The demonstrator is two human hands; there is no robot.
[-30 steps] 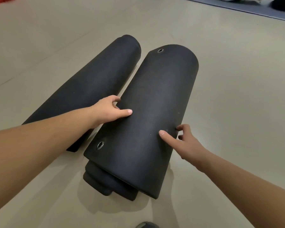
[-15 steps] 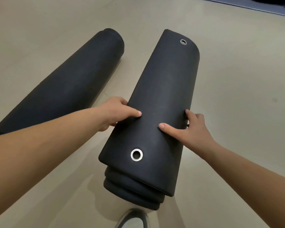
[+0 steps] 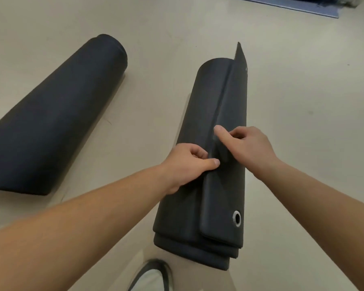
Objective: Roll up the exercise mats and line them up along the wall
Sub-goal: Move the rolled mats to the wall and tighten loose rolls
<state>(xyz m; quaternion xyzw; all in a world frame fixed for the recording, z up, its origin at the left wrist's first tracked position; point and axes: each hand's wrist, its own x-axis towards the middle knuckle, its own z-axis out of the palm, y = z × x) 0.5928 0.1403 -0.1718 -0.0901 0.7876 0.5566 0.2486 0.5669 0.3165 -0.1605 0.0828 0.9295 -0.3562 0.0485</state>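
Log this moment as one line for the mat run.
mat: rolled, flap loose | left hand: pinches flap | right hand: grips flap | second mat: rolled, apart

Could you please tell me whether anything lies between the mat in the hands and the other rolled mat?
Nothing visible does: only bare floor separates the held mat from the other rolled mat to its left. The left hand and right hand grip it.

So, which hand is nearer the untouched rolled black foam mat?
Left. The left hand grips the second black roll on the side facing the untouched mat; the right hand holds the flap beyond.
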